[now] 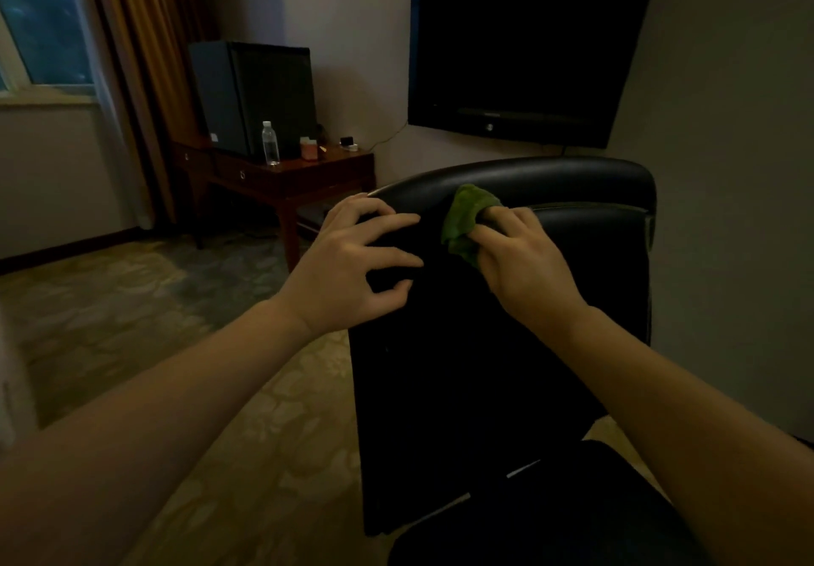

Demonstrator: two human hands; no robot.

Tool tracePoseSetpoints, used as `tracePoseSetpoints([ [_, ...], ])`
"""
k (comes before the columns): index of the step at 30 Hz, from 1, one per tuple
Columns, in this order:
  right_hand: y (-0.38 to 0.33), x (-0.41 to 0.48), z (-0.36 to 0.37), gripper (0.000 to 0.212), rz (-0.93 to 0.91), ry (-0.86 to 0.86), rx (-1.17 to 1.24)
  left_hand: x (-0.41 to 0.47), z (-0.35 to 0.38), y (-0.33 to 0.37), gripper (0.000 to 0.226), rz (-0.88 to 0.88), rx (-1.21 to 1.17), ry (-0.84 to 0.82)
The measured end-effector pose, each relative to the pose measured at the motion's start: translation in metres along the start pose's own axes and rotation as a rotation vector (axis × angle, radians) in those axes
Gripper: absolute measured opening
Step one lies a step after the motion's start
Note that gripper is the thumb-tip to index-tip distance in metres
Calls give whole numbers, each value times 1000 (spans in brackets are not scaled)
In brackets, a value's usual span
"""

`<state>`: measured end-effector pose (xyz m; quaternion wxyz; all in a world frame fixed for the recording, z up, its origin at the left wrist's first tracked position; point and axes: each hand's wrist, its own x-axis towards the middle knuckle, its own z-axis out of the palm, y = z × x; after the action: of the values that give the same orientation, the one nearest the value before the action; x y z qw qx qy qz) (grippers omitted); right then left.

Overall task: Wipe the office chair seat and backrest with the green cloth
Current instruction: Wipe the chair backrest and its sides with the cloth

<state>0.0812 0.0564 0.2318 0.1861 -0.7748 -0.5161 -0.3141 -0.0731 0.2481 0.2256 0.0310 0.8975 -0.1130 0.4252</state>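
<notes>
A black leather office chair stands before me, its backrest (572, 186) facing me with the padded top edge at mid-frame. Its seat (550, 517) shows dark at the bottom. My right hand (524, 257) grips the bunched green cloth (467, 217) and holds it against the upper part of the backrest. My left hand (357, 261) rests on the backrest's left upper corner, fingers spread and bent over the edge.
A wall-mounted television (519, 50) hangs just behind the chair. To the left stands a dark wooden side table (282, 173) with a small black fridge (251, 94), a water bottle (270, 143) and small items. Patterned carpet (132, 301) stretches left; curtains (136, 59) and a window beyond.
</notes>
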Motion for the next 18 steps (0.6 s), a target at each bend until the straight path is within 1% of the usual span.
tracePoseSetpoints([
  [2, 18, 4, -1, 25, 110, -11, -1, 10, 12, -4, 19, -25, -32, -14],
  [4, 36, 6, -2, 24, 222, -3, -19, 21, 26, -7, 21, -53, -59, -36],
  [7, 56, 5, -3, 25, 314, 14, -77, 42, 52, -9, 27, -83, -43, -66],
  [9, 70, 3, -5, 27, 334, -8, -119, 52, 75, -6, 37, -83, 15, -96],
  [10, 78, 1, -7, 28, 340, -41, -146, 56, 87, -2, 46, -79, 45, -130],
  [14, 117, -9, -21, 35, 329, -202, -232, 65, 139, 21, 86, -107, 168, -329],
  [16, 132, -18, -29, 41, 341, -235, -232, 74, 160, 34, 95, -160, 191, -404],
  [18, 143, -28, -40, 45, 398, -242, -191, 88, 176, 49, 98, -208, 195, -454],
])
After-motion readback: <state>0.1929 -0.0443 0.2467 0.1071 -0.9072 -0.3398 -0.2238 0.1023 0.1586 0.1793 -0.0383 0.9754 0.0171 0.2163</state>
